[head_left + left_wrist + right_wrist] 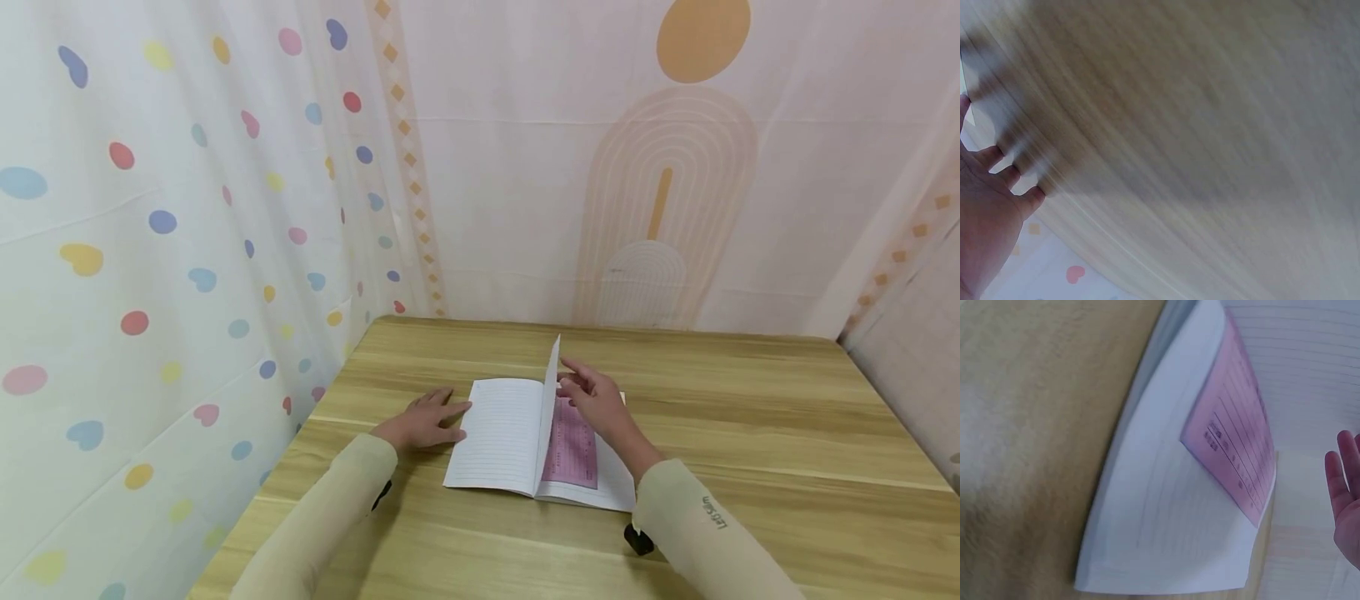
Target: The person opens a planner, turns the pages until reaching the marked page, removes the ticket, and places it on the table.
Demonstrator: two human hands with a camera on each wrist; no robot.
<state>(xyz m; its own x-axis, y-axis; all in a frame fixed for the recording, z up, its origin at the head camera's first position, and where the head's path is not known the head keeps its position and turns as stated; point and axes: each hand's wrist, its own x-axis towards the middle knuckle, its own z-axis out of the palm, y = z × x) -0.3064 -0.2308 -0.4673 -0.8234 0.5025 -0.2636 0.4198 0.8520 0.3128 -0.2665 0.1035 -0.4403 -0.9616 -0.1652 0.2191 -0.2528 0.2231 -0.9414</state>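
Note:
An open lined notebook (498, 437) lies on the wooden table, one page (550, 408) standing nearly upright at its middle. On the right-hand side lies a pink printed slip (573, 450), partly covered by the raised page in the head view. My left hand (426, 423) rests flat at the notebook's left edge, fingers spread, fingertips at the paper. Beside the raised page, on its right, my right hand (600, 408) is held above the slip with loosely bent fingers. The right wrist view shows the slip (1241, 431) and extended fingers of the right hand (1349, 494).
The wooden table (765, 433) extends around the notebook. A curtain with coloured dots (187, 217) hangs along the left side, and a pale patterned curtain (510, 208) hangs behind the far edge. Dark wrist devices (638, 540) sit under the sleeves.

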